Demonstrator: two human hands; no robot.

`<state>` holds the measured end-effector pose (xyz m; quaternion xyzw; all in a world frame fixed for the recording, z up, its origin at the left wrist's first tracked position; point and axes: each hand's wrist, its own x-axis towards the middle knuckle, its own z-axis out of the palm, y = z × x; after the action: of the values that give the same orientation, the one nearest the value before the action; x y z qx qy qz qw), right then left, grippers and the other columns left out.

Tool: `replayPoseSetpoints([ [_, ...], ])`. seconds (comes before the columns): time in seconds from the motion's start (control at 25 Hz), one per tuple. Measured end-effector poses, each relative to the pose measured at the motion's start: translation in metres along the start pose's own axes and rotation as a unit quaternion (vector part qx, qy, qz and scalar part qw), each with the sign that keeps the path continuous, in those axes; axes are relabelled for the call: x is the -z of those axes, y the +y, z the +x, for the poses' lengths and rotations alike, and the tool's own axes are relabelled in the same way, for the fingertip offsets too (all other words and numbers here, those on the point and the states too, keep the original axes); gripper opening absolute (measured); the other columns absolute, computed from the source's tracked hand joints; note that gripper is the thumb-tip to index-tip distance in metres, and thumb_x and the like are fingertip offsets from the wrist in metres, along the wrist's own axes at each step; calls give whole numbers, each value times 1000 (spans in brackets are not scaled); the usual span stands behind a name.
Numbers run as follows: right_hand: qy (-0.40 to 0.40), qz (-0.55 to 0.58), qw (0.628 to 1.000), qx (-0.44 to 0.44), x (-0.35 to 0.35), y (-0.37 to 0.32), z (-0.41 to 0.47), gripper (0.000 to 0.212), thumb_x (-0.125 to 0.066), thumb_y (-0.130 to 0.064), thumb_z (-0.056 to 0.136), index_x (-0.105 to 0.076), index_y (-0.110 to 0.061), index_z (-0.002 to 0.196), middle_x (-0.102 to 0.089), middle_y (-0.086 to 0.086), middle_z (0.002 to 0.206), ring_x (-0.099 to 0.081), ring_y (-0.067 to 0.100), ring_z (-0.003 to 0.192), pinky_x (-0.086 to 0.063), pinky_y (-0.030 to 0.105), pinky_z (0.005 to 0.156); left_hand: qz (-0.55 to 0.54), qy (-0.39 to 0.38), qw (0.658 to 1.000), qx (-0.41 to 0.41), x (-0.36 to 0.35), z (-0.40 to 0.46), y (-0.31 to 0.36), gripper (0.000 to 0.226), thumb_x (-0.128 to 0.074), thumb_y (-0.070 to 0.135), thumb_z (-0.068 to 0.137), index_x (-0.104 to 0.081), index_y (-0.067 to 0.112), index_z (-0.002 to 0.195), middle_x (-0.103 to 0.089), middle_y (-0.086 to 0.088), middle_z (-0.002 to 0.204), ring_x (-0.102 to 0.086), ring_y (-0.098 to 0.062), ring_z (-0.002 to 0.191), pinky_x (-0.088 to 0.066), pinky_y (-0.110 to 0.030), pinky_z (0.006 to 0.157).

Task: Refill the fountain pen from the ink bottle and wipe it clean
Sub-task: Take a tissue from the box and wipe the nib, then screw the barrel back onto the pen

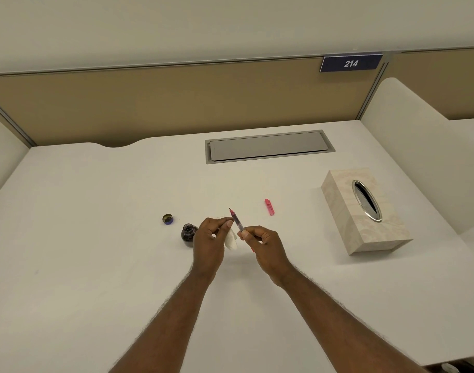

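Observation:
My right hand (262,243) pinches a pink fountain pen (237,219) by its lower barrel, the nib pointing up and away. My left hand (209,238) holds a white tissue (231,239), and its thumb and fingertip touch the pen's upper barrel. The open ink bottle (188,234), dark inside, stands on the white desk just left of my left hand. Its blue cap (168,219) lies upside down further left. The pen's pink cap (269,207) lies on the desk to the right of the nib.
A beige tissue box (365,211) with an oval opening stands at the right. A grey cable hatch (269,146) is set into the desk at the back. Tan partition panels with a "214" sign (351,63) enclose the desk.

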<state>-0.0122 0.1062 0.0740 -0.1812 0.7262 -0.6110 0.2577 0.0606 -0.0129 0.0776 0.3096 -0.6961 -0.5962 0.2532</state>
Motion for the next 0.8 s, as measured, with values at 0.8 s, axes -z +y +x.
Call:
replayPoseSetpoints([
  [0.8,151,-399,902,-62,29,65,0,26,-67,-41,80,-61,-17,88,-60,-1,91,-57,23,92,-41,37,80,-30,33,999,3,13,-7,10,19,-64,22,92,-78,12,85,-71,1,88,-56,11,86,-42,-16,75],
])
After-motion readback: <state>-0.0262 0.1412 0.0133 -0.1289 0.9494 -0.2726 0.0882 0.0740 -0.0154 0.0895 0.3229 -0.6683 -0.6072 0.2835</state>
